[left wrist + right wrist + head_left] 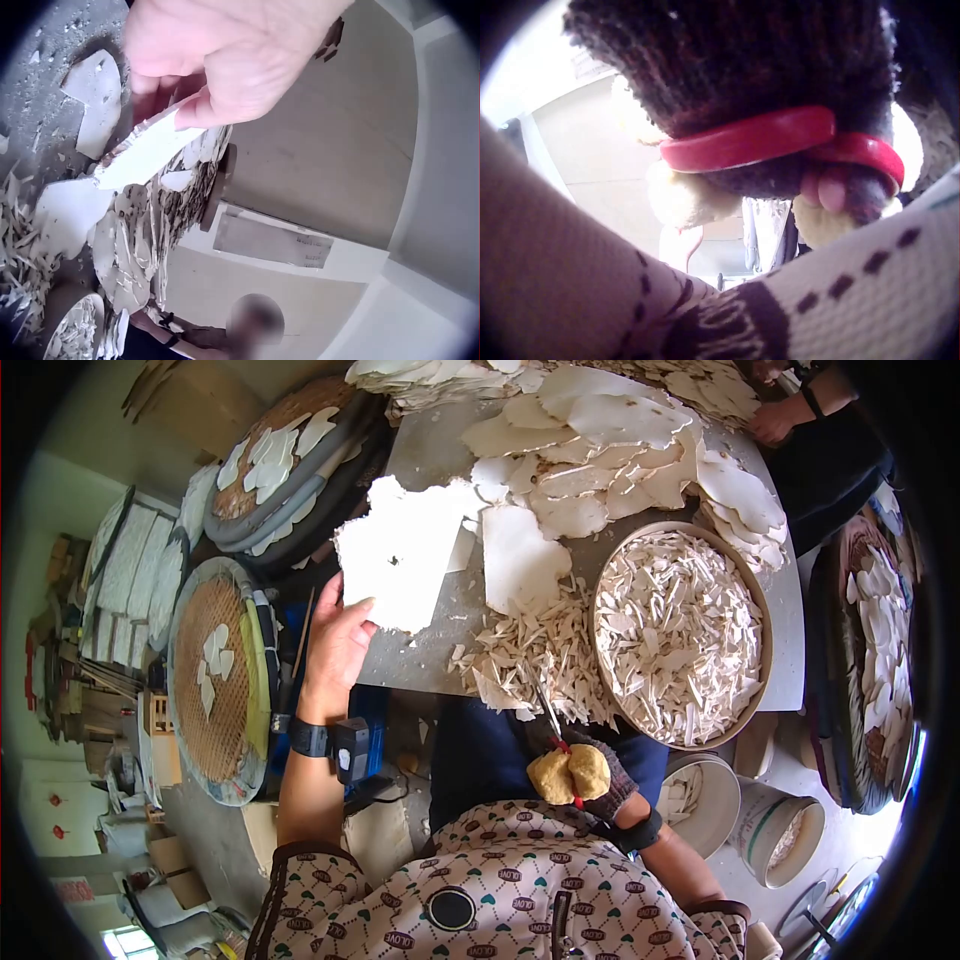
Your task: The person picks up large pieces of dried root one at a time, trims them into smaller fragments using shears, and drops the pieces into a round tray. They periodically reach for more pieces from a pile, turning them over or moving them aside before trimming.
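My left hand (pixel 340 635) pinches the lower left edge of a large flat white slice (pixel 395 545) with a ragged rim and a small dark spot. In the left wrist view, thumb and fingers grip this slice (pixel 142 157) from above. Down by my lap, my right hand (pixel 617 775), in a dark knitted glove, holds scissors (pixel 546 700) with pale yellow padding (pixel 570 773) around the handles. Their red handles (pixel 750 140) show in the right wrist view, against the glove. The blades point up toward a heap of cut white strips (pixel 535 650) at the table's near edge.
A round tray (pixel 598 625) of cut pieces stands on the table (pixel 415 650). Behind it lie stacked slices (pixel 600 450), with another person's arm (pixel 800 410) at the far right. Buckets (pixel 730 800) stand below right; round woven trays (pixel 205 715) are at left.
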Action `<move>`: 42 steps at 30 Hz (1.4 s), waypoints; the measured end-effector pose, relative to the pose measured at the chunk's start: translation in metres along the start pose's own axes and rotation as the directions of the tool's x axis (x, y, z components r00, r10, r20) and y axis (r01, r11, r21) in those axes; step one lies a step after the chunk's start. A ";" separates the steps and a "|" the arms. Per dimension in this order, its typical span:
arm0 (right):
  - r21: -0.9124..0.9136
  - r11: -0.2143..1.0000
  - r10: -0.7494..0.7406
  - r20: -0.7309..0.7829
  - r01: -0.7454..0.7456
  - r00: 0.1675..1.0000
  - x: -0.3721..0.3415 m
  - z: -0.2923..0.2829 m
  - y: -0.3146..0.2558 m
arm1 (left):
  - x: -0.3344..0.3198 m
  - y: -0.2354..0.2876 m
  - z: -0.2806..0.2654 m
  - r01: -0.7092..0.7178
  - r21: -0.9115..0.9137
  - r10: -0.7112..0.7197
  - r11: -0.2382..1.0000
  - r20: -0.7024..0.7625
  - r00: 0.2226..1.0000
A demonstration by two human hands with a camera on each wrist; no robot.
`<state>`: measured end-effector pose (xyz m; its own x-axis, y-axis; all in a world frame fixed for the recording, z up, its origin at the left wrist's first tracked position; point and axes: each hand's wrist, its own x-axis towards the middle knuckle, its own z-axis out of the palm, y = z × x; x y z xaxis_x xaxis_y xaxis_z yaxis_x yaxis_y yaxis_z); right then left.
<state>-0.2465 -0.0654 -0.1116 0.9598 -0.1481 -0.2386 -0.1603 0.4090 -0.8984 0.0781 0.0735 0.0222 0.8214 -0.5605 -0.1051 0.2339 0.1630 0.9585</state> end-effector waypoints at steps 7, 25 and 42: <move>0.021 1.000 -0.016 0.011 0.015 1.000 -0.005 0.002 0.002 | -0.009 0.000 -0.002 -0.035 0.087 0.028 0.996 0.085 0.996; -0.129 0.987 -0.106 -0.069 0.096 0.992 -0.015 -0.005 0.014 | -0.016 -0.020 0.062 -0.764 0.591 0.489 0.260 0.602 0.632; -0.365 0.918 -0.183 -0.038 0.157 0.982 -0.012 -0.008 0.010 | -0.025 -0.034 0.070 -0.802 0.563 0.510 0.200 0.639 0.575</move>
<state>-0.2618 -0.0663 -0.1207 0.9633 -0.2547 -0.0843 -0.0809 0.0236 -0.9964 0.0133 0.0250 0.0105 0.2593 -0.7587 0.5976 -0.9049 0.0255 0.4249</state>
